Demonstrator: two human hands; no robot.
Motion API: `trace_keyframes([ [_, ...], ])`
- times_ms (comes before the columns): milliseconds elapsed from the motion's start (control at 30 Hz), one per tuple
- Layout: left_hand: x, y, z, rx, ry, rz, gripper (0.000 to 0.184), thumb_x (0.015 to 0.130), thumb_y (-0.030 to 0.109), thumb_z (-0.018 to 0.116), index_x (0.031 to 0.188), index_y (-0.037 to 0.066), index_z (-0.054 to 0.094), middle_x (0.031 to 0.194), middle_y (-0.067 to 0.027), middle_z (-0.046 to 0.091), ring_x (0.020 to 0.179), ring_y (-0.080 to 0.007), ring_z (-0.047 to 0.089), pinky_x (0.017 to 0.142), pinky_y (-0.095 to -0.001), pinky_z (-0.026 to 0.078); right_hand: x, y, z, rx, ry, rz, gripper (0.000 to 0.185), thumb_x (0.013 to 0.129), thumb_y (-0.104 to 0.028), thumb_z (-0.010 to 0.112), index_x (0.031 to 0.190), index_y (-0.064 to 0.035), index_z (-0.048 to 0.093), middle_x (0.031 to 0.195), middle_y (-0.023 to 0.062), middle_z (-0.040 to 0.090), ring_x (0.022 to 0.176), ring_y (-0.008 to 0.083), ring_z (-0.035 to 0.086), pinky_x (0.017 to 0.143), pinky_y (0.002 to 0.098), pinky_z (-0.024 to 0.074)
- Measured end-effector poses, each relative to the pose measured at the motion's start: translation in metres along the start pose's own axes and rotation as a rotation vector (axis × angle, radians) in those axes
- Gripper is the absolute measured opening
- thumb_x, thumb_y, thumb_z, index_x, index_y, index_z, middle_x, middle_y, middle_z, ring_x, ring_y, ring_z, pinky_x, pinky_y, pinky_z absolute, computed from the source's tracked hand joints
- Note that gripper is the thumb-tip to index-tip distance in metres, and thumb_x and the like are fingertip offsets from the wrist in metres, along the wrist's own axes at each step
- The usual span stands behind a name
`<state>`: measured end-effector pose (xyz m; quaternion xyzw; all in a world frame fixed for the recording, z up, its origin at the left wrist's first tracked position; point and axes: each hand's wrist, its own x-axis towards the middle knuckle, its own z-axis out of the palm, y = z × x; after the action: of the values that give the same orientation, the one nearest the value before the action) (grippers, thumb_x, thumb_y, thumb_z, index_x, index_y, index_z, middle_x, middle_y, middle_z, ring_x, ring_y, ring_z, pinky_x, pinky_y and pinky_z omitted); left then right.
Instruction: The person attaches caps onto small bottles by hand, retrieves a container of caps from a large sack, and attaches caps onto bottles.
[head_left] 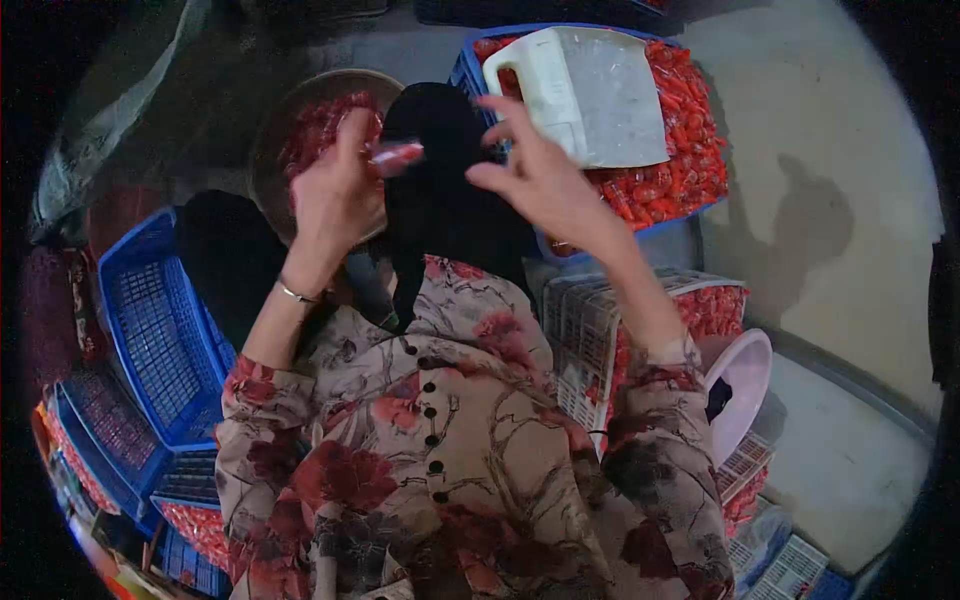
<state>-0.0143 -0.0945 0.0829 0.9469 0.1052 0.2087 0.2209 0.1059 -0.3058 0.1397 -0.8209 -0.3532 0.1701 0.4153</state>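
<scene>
My left hand [338, 190] is closed on a small red-and-white packet [397, 157] that looks plastic-wrapped and is blurred by motion. It is held above my dark-trousered lap, beside a round basin [262, 165] with dark red pieces [318, 125] in it. My right hand [535, 175] is raised with its fingers apart and nothing visible between them. Just beyond that hand, a white plastic piece with a jug handle [615, 100] lies on a blue crate [465, 75] full of shiny red wrapped pieces [690, 130].
To the left stand a blue plastic basket [160, 330] and more crates with red pieces. A grey-white crate [580, 330] of red pieces sits by my right forearm, with a pink basin [750, 390] behind it. A pale wall [830, 110] borders the right side.
</scene>
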Motion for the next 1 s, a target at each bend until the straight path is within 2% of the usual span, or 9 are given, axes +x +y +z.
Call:
trace_keyframes([
  [67,0.017,-0.029,-0.014,0.236,0.018,-0.106,0.077,0.071,0.007,0.073,0.139,0.011,0.037,0.113,-0.0183,0.058,0.108,-0.0325,0.056,0.08,-0.0424,0.051,0.001,0.031,-0.056,-0.051,0.208,0.1,0.049,0.083,-0.024,0.069,0.126,-0.0077,0.052,0.102,0.0178,0.061,0.086,0.0339,0.063,0.075,0.0387,0.0497],
  [167,0.023,-0.032,-0.003,0.369,0.305,0.086,0.064,0.074,0.011,0.074,0.132,0.009,0.047,0.122,-0.0156,0.054,0.118,-0.036,0.047,0.096,-0.0408,0.043,-0.004,0.118,-0.121,-0.5,0.268,0.183,0.045,0.081,-0.023,0.069,0.122,-0.0088,0.056,0.107,0.0164,0.059,0.089,0.0354,0.061,0.077,0.038,0.0496],
  [333,0.01,0.113,0.073,-0.41,-0.383,0.385,0.026,0.075,0.006,0.066,0.099,0.002,0.056,0.097,-0.0151,0.057,0.085,-0.0366,0.058,0.074,-0.0419,0.052,-0.001,0.167,-0.13,-0.672,0.057,-0.156,0.04,0.079,-0.022,0.07,0.115,-0.0072,0.058,0.111,0.0144,0.057,0.089,0.0342,0.061,0.077,0.0402,0.0497],
  [467,0.0,0.169,0.182,-0.305,-0.379,0.493,0.021,0.074,0.009,0.065,0.092,0.004,0.056,0.09,-0.0104,0.055,0.091,-0.0324,0.058,0.069,-0.0425,0.052,-0.003,0.148,-0.134,-0.587,0.094,-0.138,0.036,0.08,-0.018,0.069,0.112,-0.0054,0.058,0.109,0.0158,0.059,0.09,0.0299,0.063,0.079,0.0371,0.0499],
  [600,0.001,0.189,0.227,-0.064,-0.167,0.941,0.013,0.078,0.02,0.057,0.085,0.012,0.064,0.096,-0.0035,0.059,0.092,-0.0202,0.056,0.062,-0.0322,0.044,-0.017,0.133,-0.141,0.15,0.429,0.131,0.029,0.086,-0.013,0.064,0.11,0.0018,0.058,0.101,0.0124,0.064,0.092,0.0202,0.063,0.082,0.0303,0.0502],
  [700,-0.003,0.195,0.258,0.011,-0.214,0.893,0.02,0.08,0.022,0.054,0.063,0.017,0.062,0.082,-0.0027,0.06,0.085,-0.0214,0.057,0.062,-0.0372,0.042,-0.024,0.14,-0.136,0.649,0.511,0.04,0.033,0.088,-0.006,0.058,0.119,0.0041,0.053,0.107,0.0126,0.06,0.093,0.0214,0.06,0.08,0.0346,0.0512],
  [800,-0.007,0.181,0.218,0.116,-0.151,0.854,0.017,0.083,0.024,0.052,0.072,0.014,0.062,0.087,-0.0059,0.062,0.078,-0.0204,0.059,0.061,-0.0353,0.042,-0.037,0.126,-0.128,0.866,0.462,0.026,0.036,0.09,-0.008,0.054,0.124,0.0037,0.048,0.11,0.0141,0.058,0.091,0.0251,0.061,0.077,0.0373,0.0517],
  [900,-0.005,0.166,0.176,-0.142,-0.235,0.57,0.014,0.086,0.023,0.054,0.085,0.01,0.06,0.088,-0.0093,0.063,0.079,-0.0246,0.061,0.063,-0.0385,0.046,-0.048,0.127,-0.114,0.65,0.394,0.168,0.041,0.09,-0.008,0.054,0.127,0.0045,0.043,0.106,0.0133,0.059,0.09,0.0259,0.061,0.079,0.0374,0.0512],
  [1000,0.004,0.144,0.116,-0.885,-0.577,-0.114,0.029,0.09,0.025,0.058,0.108,0.002,0.055,0.092,-0.013,0.062,0.086,-0.0268,0.063,0.071,-0.0428,0.051,-0.053,0.085,-0.09,0.542,0.344,0.134,0.044,0.089,-0.006,0.054,0.13,0.0038,0.042,0.102,0.0117,0.062,0.091,0.023,0.062,0.082,0.0338,0.0499],
])
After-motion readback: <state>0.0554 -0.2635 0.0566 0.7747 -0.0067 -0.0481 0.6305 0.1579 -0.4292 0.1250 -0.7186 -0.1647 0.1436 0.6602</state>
